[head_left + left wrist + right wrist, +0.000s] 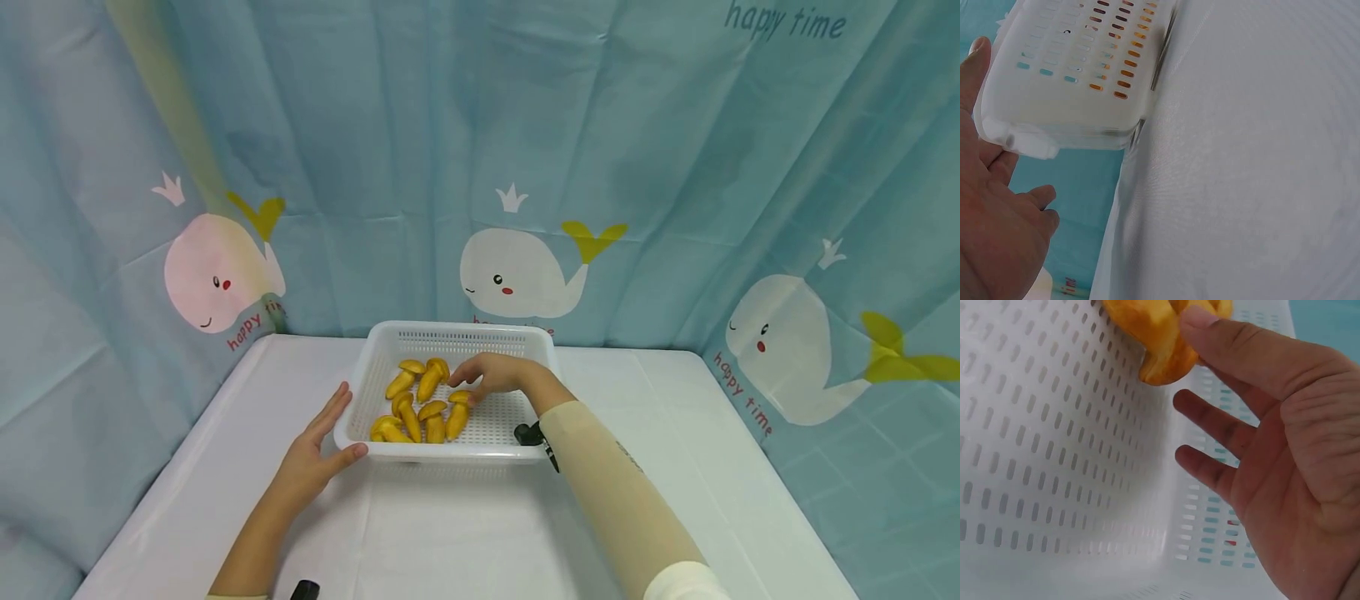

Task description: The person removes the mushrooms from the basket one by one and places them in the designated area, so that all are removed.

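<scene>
Several yellow mushrooms [431,380] lie in the left half of a white perforated plastic basket [457,452]. My left hand [311,458] is at the basket's left side with fingers straight, its thumb by the near left corner; the left wrist view has this hand [1000,206] beside the rim. Reaching in from the right, my right hand [498,372] is over the basket with its fingers spread. Its thumb tip is right at the cap of the rightmost mushroom [457,421]. In the right wrist view the thumb overlaps a yellow mushroom [1166,359], and the index finger is mostly hidden behind it.
The basket stands on a white-covered table [450,533], toward its far edge. A blue curtain [420,250] printed with whales hangs behind and along both sides. A black wrist-camera piece [528,434] on the right wrist overlaps the basket's near right corner.
</scene>
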Tool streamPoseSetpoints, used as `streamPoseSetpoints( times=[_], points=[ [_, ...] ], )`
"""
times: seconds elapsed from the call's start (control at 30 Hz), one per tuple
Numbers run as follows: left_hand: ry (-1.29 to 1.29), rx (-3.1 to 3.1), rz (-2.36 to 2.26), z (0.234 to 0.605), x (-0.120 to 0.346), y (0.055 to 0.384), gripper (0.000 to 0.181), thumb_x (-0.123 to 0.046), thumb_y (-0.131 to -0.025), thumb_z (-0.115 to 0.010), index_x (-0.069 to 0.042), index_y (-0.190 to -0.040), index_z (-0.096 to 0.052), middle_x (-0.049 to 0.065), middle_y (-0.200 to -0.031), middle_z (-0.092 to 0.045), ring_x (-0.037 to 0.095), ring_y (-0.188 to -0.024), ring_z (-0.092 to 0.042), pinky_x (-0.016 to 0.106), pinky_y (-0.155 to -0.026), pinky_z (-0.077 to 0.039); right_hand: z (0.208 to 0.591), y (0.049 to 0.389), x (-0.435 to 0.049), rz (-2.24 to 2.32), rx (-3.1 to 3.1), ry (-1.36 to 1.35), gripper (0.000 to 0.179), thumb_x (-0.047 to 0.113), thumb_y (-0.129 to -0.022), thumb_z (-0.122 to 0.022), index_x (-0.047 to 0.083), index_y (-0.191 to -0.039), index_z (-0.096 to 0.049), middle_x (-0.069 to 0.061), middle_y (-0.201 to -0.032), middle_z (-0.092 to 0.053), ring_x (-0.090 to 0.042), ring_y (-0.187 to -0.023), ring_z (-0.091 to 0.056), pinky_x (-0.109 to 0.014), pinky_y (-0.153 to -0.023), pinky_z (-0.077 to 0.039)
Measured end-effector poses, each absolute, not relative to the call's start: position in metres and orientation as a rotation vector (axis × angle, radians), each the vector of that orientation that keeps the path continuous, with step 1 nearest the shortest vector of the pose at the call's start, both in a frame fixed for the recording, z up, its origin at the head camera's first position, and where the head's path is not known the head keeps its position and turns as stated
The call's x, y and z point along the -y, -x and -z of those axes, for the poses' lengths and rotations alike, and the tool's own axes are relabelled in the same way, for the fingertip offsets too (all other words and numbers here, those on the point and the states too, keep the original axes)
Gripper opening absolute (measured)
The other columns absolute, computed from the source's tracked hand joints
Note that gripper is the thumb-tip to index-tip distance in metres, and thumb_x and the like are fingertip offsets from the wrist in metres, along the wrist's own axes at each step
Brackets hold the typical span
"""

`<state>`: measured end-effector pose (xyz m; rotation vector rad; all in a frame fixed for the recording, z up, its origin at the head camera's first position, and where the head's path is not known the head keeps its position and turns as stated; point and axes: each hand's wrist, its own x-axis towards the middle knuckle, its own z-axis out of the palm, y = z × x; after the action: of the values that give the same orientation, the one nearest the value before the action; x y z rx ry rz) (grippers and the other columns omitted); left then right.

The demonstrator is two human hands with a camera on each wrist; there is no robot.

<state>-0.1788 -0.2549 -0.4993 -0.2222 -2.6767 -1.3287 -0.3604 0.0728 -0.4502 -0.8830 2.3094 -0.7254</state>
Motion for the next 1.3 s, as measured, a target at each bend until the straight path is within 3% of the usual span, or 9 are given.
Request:
streamPoseSetpoints(
  times=[0.23,0.7,1.0,1.3],
  points=[
    [0.227,2.678,1.323,0.499,0.258,0.18,0.093,-0.04,-0.087,-0.081,-0.034,-0.162,-0.027,-0.012,-0.171,-0.016,0.036,-0.158,-0.018,0.08,-0.11,-0.026,0.45,0.361,-0.074,0.705,-2.282,0.887,0.047,0.009,-0.09,-0.078,0.017,-0.135,-0.068,0.008,-0.132,-0.068,-0.029,-0.137,-0.054,-0.043,-0.116,-0.045],
    [0.222,2.678,1.325,0.5,0.258,0.178,0.093,-0.038,-0.087,-0.082,-0.032,-0.163,-0.028,-0.009,-0.172,-0.016,0.038,-0.157,-0.018,0.08,-0.111,-0.025,0.455,0.362,-0.073,0.672,-2.289,0.882,0.047,0.009,-0.09,-0.078,0.02,-0.135,-0.069,0.012,-0.129,-0.068,-0.022,-0.133,-0.057,-0.04,-0.116,-0.046],
    [0.194,2.691,1.312,0.5,0.259,0.178,0.094,-0.041,-0.087,-0.081,-0.033,-0.163,-0.027,-0.013,-0.171,-0.015,0.037,-0.157,-0.018,0.081,-0.109,-0.025,0.454,0.365,-0.071,0.719,-2.319,0.875,0.045,0.007,-0.088,-0.079,0.025,-0.128,-0.072,0.014,-0.12,-0.07,-0.011,-0.116,-0.061,-0.035,-0.109,-0.051],
    [0.249,2.657,1.35,0.501,0.258,0.18,0.093,-0.033,-0.086,-0.083,-0.029,-0.163,-0.03,-0.009,-0.171,-0.017,0.039,-0.157,-0.018,0.078,-0.113,-0.024,0.441,0.365,-0.072,0.774,-2.411,0.938,0.045,0.011,-0.091,-0.077,0.02,-0.134,-0.069,0.007,-0.13,-0.068,-0.016,-0.124,-0.059,-0.039,-0.112,-0.049]
  ],
)
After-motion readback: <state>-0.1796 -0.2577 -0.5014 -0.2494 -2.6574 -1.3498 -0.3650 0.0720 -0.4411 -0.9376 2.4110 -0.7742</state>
